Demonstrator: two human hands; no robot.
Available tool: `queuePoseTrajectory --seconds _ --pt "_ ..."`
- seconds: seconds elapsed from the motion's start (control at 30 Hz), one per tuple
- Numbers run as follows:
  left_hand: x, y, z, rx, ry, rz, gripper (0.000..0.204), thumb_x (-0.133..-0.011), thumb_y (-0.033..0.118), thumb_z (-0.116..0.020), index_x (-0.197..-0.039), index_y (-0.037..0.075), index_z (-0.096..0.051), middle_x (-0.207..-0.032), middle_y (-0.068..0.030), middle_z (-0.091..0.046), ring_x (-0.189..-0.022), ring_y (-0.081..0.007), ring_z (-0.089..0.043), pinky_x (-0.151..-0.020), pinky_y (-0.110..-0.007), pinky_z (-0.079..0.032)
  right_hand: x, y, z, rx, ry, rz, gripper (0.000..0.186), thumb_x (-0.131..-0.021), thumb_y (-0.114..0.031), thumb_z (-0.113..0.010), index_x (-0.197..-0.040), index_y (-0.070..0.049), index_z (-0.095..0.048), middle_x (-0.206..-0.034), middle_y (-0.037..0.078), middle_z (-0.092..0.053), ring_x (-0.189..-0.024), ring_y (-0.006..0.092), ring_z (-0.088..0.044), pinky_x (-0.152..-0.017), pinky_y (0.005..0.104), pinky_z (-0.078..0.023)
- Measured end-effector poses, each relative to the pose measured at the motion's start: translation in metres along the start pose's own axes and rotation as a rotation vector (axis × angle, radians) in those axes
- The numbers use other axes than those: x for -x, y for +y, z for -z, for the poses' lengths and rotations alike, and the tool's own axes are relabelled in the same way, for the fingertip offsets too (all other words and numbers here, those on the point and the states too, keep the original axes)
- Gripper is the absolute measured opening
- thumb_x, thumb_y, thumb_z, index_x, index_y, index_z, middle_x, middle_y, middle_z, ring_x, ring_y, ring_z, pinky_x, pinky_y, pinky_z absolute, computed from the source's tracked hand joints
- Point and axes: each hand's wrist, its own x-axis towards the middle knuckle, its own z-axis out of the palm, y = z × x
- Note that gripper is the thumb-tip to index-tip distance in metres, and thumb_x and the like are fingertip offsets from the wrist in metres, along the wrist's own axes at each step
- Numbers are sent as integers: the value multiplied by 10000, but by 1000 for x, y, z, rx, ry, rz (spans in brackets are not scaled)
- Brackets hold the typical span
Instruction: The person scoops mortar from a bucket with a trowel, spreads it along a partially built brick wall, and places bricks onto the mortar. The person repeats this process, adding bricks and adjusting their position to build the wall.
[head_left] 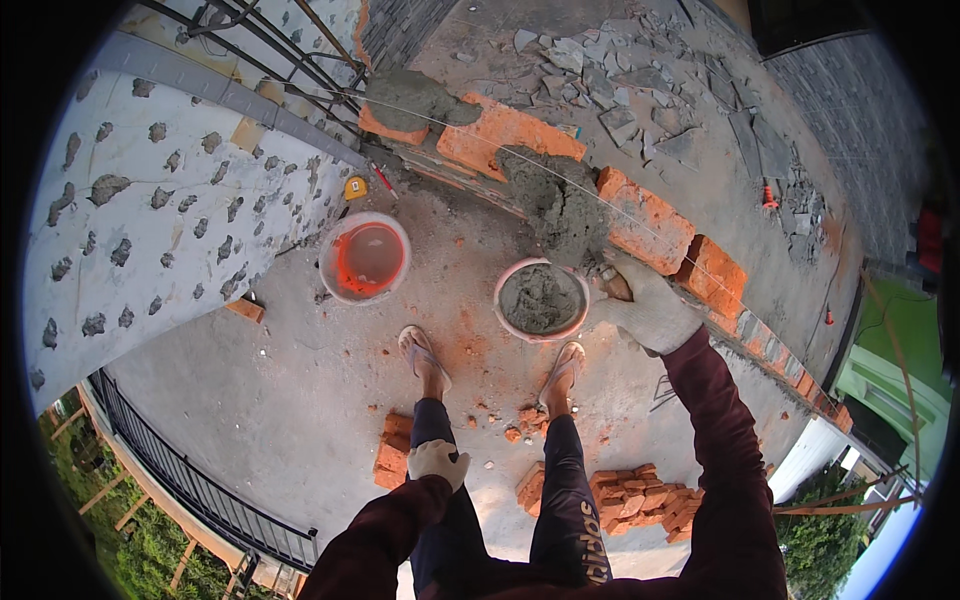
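My gloved right hand [645, 305] grips the wooden handle of a trowel [616, 282] beside the brick wall, just right of a round bucket of grey mortar [540, 300]. The blade is not clearly visible against a thick heap of wet mortar [555, 200] between two orange bricks [505, 135] [643, 220] along the wall, under a taut string. My gloved left hand [438, 462] rests on my left thigh, fingers loosely bent, holding nothing visible. A white bucket with reddish insides and cloudy liquid [368, 275] stands further left.
Loose bricks [640, 500] lie behind my feet. A mortar-spotted white panel [170, 220] is at left, with a yellow tape measure [355, 188] near it. Broken grey slabs [620, 120] lie beyond the wall. A black railing [190, 470] edges the floor at lower left.
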Motion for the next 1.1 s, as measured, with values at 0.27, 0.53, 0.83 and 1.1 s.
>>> queuePoseTrajectory --seconds 0.27,0.53,0.83,1.1 --pt "4 -16 9 56 -91 56 438 -891 539 -668 -1077 171 -815 -1249 -61 -740 -1295 -279 -613 -1168 -499 -383 -97 -60 -37 473 329 224 325 -920 -149 -674 -1191 8 -584 -931 220 -664 -771 386 -722 -648 472 -566" --pt "3 -22 16 96 -44 34 408 -869 523 -691 -1038 175 -820 -1196 -45 -754 -1248 -282 -639 -1138 -501 -414 -106 -56 -84 711 570 186 575 -937 -181 -725 -1450 -41 -507 -1157 202 -667 -846 351 -738 -647 416 -605" --pt "-1 -25 20 84 40 22 365 -837 490 -728 -973 164 -821 -1103 -44 -774 -1135 -295 -687 -1052 -490 -478 -72 -50 -42 841 578 220 560 -903 -191 -730 -1427 -77 -571 -976 151 -647 -769 339 -698 -614 449 -545" --pt "-7 -18 26 65 -33 43 367 -834 491 -740 -994 170 -820 -1096 -37 -779 -1138 -284 -689 -1025 -472 -493 -77 -61 -28 939 567 246 627 -816 -153 -753 -1417 -94 -587 -950 102 -640 -850 297 -692 -683 450 -553"
